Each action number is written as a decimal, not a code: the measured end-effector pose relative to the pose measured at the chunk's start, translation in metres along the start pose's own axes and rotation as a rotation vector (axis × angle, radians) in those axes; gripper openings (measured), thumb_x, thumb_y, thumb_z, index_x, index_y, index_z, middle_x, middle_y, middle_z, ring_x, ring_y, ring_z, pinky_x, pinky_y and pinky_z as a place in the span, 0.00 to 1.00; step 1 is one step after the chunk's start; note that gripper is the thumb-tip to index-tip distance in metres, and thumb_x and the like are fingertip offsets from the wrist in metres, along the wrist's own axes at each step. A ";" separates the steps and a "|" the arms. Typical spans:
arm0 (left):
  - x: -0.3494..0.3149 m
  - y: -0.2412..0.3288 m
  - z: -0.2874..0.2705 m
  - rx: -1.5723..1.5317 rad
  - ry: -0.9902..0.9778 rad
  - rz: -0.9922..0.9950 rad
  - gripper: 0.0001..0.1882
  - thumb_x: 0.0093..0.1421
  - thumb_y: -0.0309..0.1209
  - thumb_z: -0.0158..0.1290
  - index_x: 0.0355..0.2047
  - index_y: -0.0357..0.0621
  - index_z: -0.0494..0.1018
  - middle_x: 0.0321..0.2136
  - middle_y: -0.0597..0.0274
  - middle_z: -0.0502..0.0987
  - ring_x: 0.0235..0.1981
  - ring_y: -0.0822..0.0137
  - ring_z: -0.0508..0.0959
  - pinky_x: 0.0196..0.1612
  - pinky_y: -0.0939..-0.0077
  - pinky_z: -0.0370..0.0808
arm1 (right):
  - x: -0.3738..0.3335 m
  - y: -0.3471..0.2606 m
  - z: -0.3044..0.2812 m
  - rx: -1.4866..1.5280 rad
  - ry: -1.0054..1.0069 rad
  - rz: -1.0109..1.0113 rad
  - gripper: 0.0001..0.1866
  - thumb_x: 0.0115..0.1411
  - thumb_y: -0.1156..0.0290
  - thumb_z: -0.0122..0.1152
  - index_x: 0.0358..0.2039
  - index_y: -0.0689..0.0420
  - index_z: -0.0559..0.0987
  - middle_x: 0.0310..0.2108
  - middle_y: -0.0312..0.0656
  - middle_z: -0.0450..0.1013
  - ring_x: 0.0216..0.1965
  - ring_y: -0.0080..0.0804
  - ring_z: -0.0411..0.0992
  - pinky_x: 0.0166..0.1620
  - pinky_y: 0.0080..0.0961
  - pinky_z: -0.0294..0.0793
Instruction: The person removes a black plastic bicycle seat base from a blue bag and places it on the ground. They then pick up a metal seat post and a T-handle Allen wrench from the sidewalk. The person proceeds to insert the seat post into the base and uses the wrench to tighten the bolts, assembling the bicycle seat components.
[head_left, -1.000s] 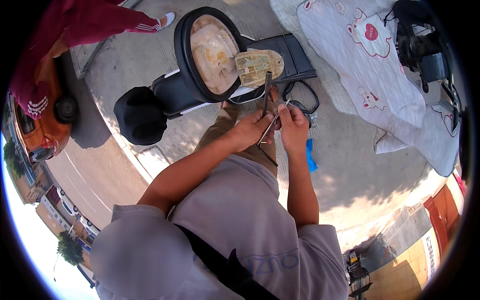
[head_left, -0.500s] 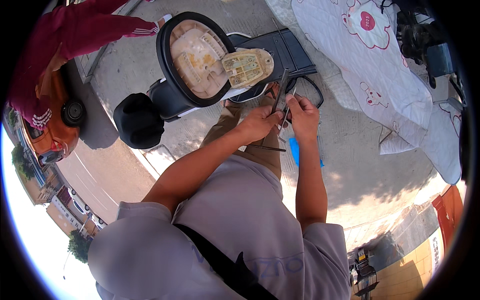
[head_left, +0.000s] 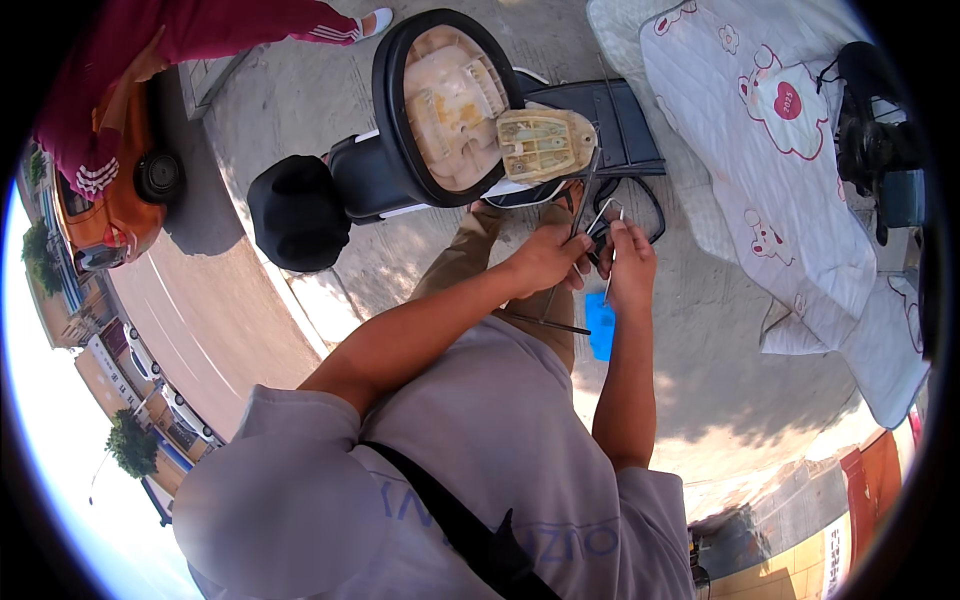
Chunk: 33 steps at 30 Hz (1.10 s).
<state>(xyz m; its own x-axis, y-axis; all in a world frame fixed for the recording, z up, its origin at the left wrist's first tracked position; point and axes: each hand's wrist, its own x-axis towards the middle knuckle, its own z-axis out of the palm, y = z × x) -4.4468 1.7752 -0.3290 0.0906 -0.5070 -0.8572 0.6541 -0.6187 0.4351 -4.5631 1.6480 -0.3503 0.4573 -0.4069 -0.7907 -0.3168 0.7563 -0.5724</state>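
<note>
My left hand (head_left: pixel 548 258) is closed round a thin dark metal frame (head_left: pixel 546 322), whose long bar slants up past the fingers and whose crossbar lies over my trouser leg. Close beside it, my right hand (head_left: pixel 632 264) pinches a slim silvery rod-like tool (head_left: pixel 609 284). A bent shiny metal piece shows between the two hands; which hand has it I cannot make out. Just beyond them is a scooter with its black-rimmed seat (head_left: pixel 385 110) raised, baring the pinkish underside. A yellowed plastic bracket (head_left: pixel 545 145) sits at the seat's end.
A blue flat piece (head_left: pixel 600 328) lies on the pavement below my right hand. At right, a white patterned quilt (head_left: pixel 735 150) drapes by another vehicle. A rounded black object (head_left: pixel 298 213) sits at the scooter's left end. A person in maroon (head_left: pixel 255 25) and an orange car (head_left: pixel 130 220) are upper left.
The view has shifted, so the scooter and quilt appear farther right. My right hand has moved a little away from my left, and the silvery tool now stands more upright.
</note>
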 end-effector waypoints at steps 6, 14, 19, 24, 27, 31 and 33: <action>0.006 0.005 0.004 0.163 -0.149 -0.040 0.16 0.77 0.37 0.44 0.44 0.34 0.71 0.33 0.55 0.79 0.25 0.65 0.83 0.28 0.70 0.83 | -0.005 -0.012 0.013 -0.405 -0.146 0.012 0.14 0.71 0.63 0.62 0.35 0.61 0.81 0.25 0.33 0.76 0.21 0.20 0.71 0.23 0.22 0.68; 0.010 0.001 0.010 0.785 -0.045 0.242 0.17 0.75 0.35 0.48 0.53 0.31 0.71 0.41 0.52 0.81 0.44 0.60 0.84 0.48 0.65 0.81 | 0.025 -0.022 -0.015 -0.305 -0.059 0.131 0.15 0.72 0.61 0.59 0.31 0.57 0.80 0.22 0.33 0.75 0.18 0.17 0.64 0.23 0.21 0.64; -0.010 -0.018 0.001 0.438 -0.004 0.467 0.20 0.73 0.35 0.52 0.59 0.34 0.71 0.47 0.51 0.82 0.52 0.64 0.82 0.55 0.70 0.77 | 0.122 -0.017 -0.030 -0.538 0.158 -0.158 0.16 0.72 0.61 0.57 0.32 0.59 0.79 0.25 0.39 0.77 0.22 0.27 0.70 0.28 0.28 0.71; -0.024 -0.032 -0.049 0.437 0.095 0.183 0.18 0.72 0.32 0.54 0.58 0.35 0.74 0.47 0.55 0.83 0.47 0.71 0.82 0.52 0.73 0.77 | 0.255 -0.010 -0.019 -1.141 0.273 -0.469 0.19 0.71 0.58 0.55 0.36 0.63 0.80 0.33 0.59 0.80 0.38 0.59 0.80 0.44 0.51 0.77; -0.019 -0.073 -0.081 0.346 0.196 0.067 0.17 0.72 0.30 0.55 0.57 0.34 0.74 0.43 0.59 0.83 0.43 0.75 0.80 0.49 0.77 0.77 | 0.305 -0.002 0.009 -1.236 0.270 -0.425 0.20 0.71 0.56 0.53 0.36 0.61 0.81 0.40 0.61 0.80 0.46 0.64 0.77 0.49 0.55 0.76; -0.012 -0.122 -0.103 0.188 0.239 0.140 0.15 0.72 0.29 0.55 0.55 0.33 0.75 0.39 0.62 0.81 0.39 0.77 0.78 0.45 0.80 0.76 | 0.337 0.012 0.025 -1.286 0.209 -0.274 0.18 0.70 0.56 0.54 0.40 0.58 0.84 0.44 0.56 0.80 0.48 0.60 0.78 0.52 0.52 0.77; -0.008 -0.126 -0.099 0.122 0.265 0.144 0.14 0.72 0.28 0.55 0.54 0.33 0.75 0.37 0.64 0.80 0.38 0.77 0.78 0.44 0.80 0.76 | 0.345 0.019 0.022 -1.345 0.234 -0.324 0.18 0.70 0.56 0.55 0.42 0.57 0.84 0.45 0.55 0.80 0.49 0.59 0.78 0.52 0.51 0.77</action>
<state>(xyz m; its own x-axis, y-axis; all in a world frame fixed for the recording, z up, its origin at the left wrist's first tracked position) -4.4551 1.9167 -0.4046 0.3782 -0.4309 -0.8193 0.5267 -0.6276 0.5732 -4.3927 1.5332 -0.6293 0.5573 -0.6420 -0.5265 -0.8290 -0.3955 -0.3953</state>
